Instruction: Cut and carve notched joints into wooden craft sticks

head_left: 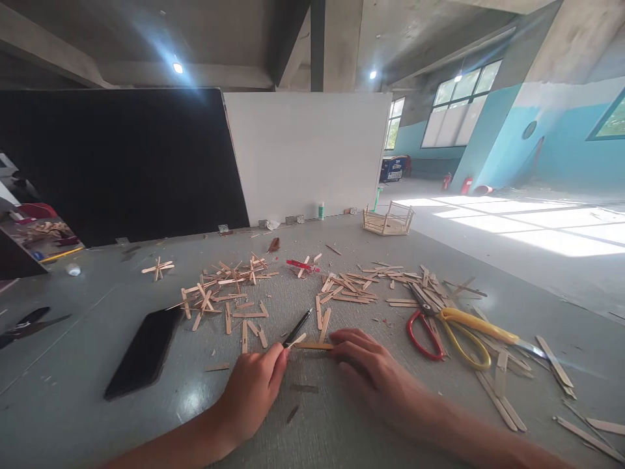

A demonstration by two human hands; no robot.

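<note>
My left hand [254, 387] is closed, with a black pen [299, 326] slanting up and away from its thumb and forefinger. A pale stick tip [297, 340] also shows at those fingertips. Just to the right, a flat wooden craft stick [315, 346] lies crosswise between my hands. The bent fingers of my right hand [371, 365] hold its right end; their undersides are hidden. More craft sticks [244, 335] lie beyond my hands, some loose and some joined into small crossed or angled pieces.
A black phone [144, 352] lies left. On the right are scissors [427, 319] with red and yellow handles and a yellow-handled knife [481, 326] among sticks. Farther back stand a stick-built frame [388, 220] and a small green bottle [321, 210], near a white panel [307, 153].
</note>
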